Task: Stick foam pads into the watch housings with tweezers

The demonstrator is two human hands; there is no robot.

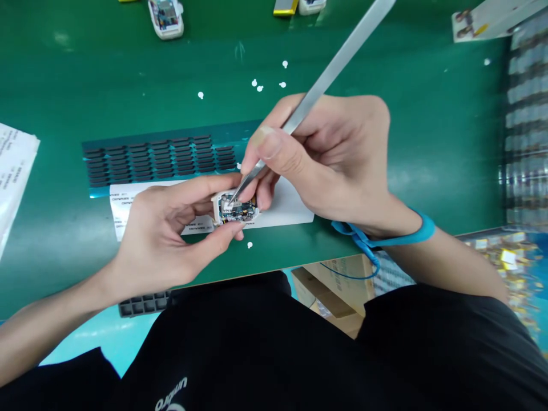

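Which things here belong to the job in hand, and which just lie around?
Part of the job:
- pointed metal tool, in the right hand
- open white-cased device, held by the left hand

Seemingly just lying around:
- printed white sheet
- dark strips on blue film
- scattered white tabs
- another open device, at the picture's top

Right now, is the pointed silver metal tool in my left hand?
No, the pointed silver metal tool is in your right hand, while your left hand holds a small, white-cased, open electronic device.
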